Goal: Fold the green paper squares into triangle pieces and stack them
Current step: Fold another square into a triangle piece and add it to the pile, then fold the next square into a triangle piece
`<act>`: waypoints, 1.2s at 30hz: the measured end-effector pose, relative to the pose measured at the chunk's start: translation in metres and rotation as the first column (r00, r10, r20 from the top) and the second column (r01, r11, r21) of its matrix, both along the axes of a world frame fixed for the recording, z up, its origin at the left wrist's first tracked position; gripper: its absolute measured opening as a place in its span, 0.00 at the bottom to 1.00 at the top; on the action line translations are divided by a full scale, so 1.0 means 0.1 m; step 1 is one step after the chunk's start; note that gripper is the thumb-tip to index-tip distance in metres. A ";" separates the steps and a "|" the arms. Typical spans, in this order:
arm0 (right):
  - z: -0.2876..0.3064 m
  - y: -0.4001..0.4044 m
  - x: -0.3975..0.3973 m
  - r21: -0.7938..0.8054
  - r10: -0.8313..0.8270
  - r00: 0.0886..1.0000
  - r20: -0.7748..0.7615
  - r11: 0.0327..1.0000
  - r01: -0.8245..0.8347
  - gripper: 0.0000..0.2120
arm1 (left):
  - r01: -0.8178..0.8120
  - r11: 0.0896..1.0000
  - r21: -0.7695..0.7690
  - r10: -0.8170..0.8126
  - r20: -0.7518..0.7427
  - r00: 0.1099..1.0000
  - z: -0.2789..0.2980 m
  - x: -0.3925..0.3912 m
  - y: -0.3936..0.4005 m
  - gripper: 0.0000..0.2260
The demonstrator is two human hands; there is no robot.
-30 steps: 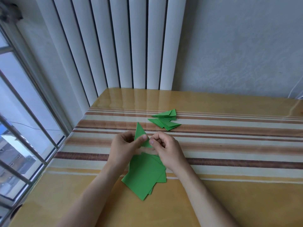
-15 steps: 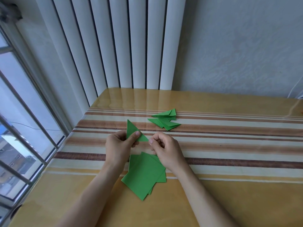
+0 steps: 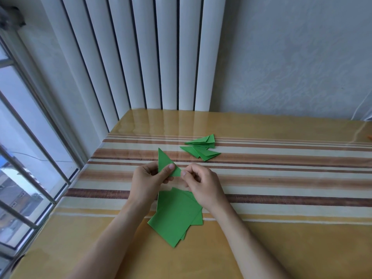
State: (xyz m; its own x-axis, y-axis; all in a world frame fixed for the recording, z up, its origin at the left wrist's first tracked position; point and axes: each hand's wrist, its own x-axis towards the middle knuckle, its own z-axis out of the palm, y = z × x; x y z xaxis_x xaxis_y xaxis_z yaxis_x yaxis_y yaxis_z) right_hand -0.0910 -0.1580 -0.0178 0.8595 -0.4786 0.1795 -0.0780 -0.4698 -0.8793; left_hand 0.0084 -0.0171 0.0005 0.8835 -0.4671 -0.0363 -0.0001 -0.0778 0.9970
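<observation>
Since the earlier frames we have swung the folded triangle point(image 3: 165, 163) away from the right hand: its tip, which stood nearly upright a second ago, now leans toward the far-left corner of the surface point(image 3: 281, 248), and the right hand has slipped off the fold toward the piece's right corner.

Going from largest down, the pile of unfolded green squares point(image 3: 175, 214) lies fanned and flat near the near edge of the surface, left of centre, partly under our wrists. Several sheets show at its edges, though we cannot count them, so we judge a good share of the folding is left. Farther off, toward the far edge and a little right of the hands, sits the stack of finished triangles point(image 3: 201, 150), loosely heaped with points splayed left and right; a handful are done.

Smallest is the piece in work, held above the surface between the two piles. Its long axis runs from the sharp tip at the far left down to the short base near our fingers.

Our left hand point(image 3: 148, 180) pinches it, thumb across the face and fingers curled behind. Our right hand point(image 3: 203, 183) is curled, thumb and forefinger at the triangle's right corner; whether they nip the paper or only touch it we cannot tell. We judge this piece is nearly ready for stacking.
</observation>
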 end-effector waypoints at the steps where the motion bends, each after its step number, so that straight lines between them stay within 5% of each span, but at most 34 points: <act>1: 0.00 -0.02 0.00 0.010 -0.031 0.999 0.011 0.999 0.031 0.13 | -0.015 1.000 -0.010 0.015 -0.004 1.000 0.00 0.01 0.00 0.07; 6: 0.01 -0.09 0.01 0.063 -0.232 0.971 0.060 0.972 0.228 0.13 | -0.066 0.998 -0.001 0.066 0.016 0.998 -0.03 0.04 0.01 0.06; 11: -0.01 -0.22 -0.03 0.278 -0.413 0.909 0.048 0.880 0.385 0.12 | 0.015 0.998 0.063 -0.023 0.116 0.993 -0.06 0.06 0.03 0.07; 20: -0.03 -0.28 0.01 0.506 -0.494 0.868 0.048 0.761 0.406 0.10 | 0.150 0.985 0.081 -0.156 0.072 0.985 -0.07 0.03 0.01 0.03; 27: -0.02 -0.26 -0.03 0.246 -0.356 0.934 -0.026 0.903 0.351 0.08 | 0.125 0.991 0.052 -0.127 0.025 0.992 -0.05 0.03 0.01 0.06; 32: 0.04 -0.16 -0.04 -0.175 -0.063 0.991 -0.120 0.984 0.041 0.06 | 0.093 0.994 0.058 -0.096 0.046 0.994 -0.07 0.05 0.01 0.09; 36: 0.08 -0.13 -0.05 -0.243 0.084 0.973 -0.215 0.960 -0.136 0.15 | 0.027 0.997 0.068 -0.034 0.101 0.994 -0.07 0.08 0.01 0.09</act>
State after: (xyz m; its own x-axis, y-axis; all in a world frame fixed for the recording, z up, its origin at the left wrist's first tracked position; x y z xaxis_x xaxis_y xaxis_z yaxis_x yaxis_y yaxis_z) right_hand -0.0963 -0.1707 -0.0098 0.9349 -0.3401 0.1017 -0.1753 -0.6915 -0.7008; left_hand 0.0164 -0.0162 -0.0064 0.8695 -0.4935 0.0214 -0.1048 -0.1420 0.9843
